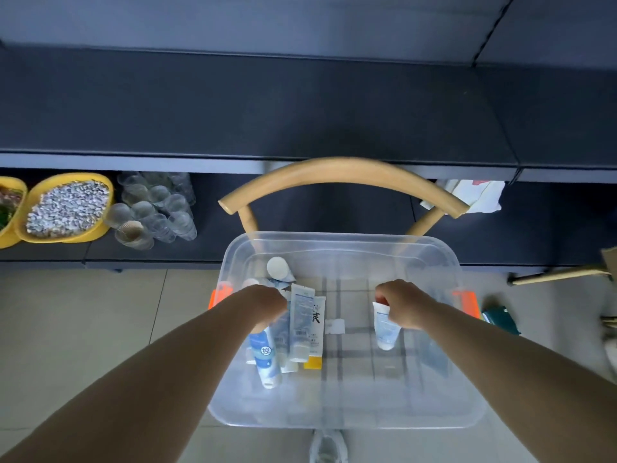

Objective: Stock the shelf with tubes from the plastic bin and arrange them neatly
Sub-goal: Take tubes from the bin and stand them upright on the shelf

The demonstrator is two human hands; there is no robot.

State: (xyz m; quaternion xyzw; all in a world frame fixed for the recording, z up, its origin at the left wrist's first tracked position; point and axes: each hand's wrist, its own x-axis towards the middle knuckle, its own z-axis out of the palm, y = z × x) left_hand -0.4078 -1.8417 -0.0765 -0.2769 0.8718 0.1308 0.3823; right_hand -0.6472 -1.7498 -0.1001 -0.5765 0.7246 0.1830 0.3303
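Head view is showing both hands reaching into the clear plastic bin (pixel 340 242), left grip (pixel 267 304) curling around a blue tube (pixel 265 357), right grip (pixel 402 304) pinching a white tube (pixel 384 329).

2 bare, sleeveless forearms; perhaps a pale shoe (pixel 329 446) below.

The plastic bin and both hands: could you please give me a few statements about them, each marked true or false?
1. Each hand grips a tube inside the plastic bin. True: the left hand holds a blue tube, the right hand a white tube.
2. The bin rests on the floor. False: it sits on a wooden chair.
3. The loose tubes lie by the left hand. True.
4. The yellow bowl holds tubes. False: pale pebbly bits.
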